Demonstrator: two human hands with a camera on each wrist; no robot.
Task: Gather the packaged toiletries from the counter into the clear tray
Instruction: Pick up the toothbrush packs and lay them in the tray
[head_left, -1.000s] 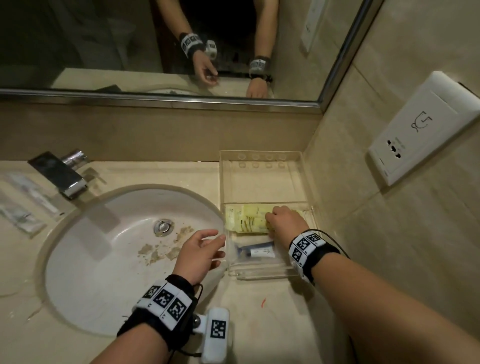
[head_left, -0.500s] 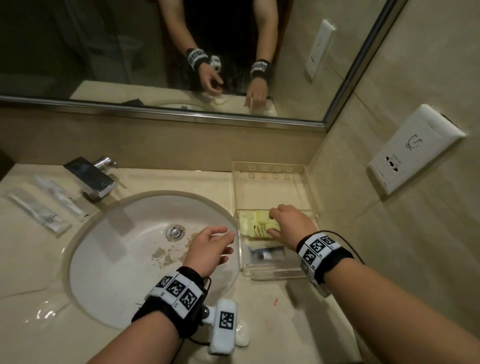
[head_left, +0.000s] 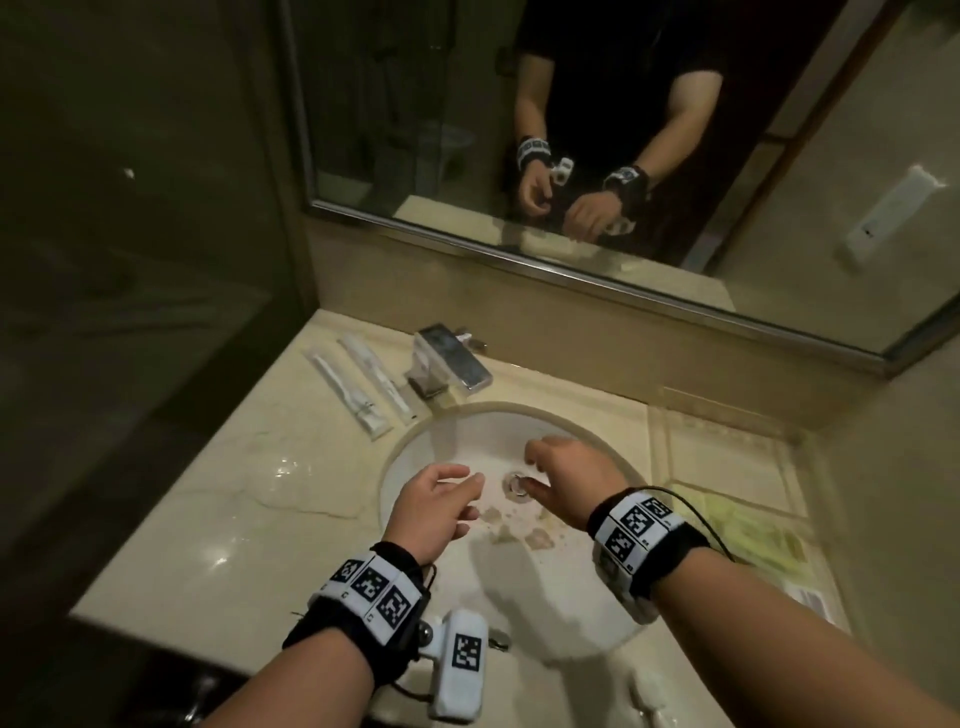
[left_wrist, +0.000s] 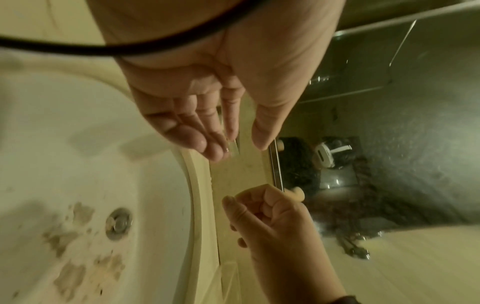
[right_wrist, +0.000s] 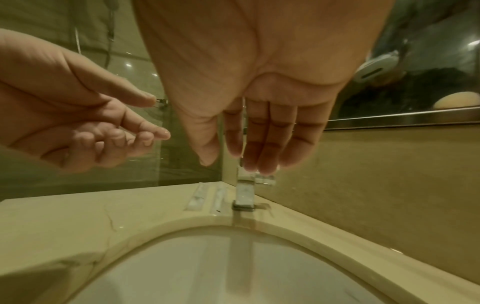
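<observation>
Two long clear-wrapped packets (head_left: 349, 397) (head_left: 378, 375) lie side by side on the counter's back left, next to the faucet (head_left: 452, 361). The right wrist view shows them ahead of my fingers (right_wrist: 198, 197) (right_wrist: 219, 196). The clear tray (head_left: 727, 457) stands right of the sink with a yellow packet (head_left: 753, 535) inside. My left hand (head_left: 457, 493) hovers over the basin's left side, fingers relaxed and empty. My right hand (head_left: 535, 467) hangs over the drain (head_left: 517, 486), fingers extended downward (right_wrist: 259, 156), holding nothing. Both hands are well short of the long packets.
The white basin (head_left: 545, 597) fills the counter's middle, with brown stains near the drain. A mirror (head_left: 571, 130) runs along the back wall. A dark glass partition (head_left: 130, 312) bounds the counter on the left. Bare marble (head_left: 234, 509) lies left of the sink.
My right hand has left the tray and swung left to above the drain. The head view has turned left, bringing the two long packets closer to centre. The left hand stays over the basin.
</observation>
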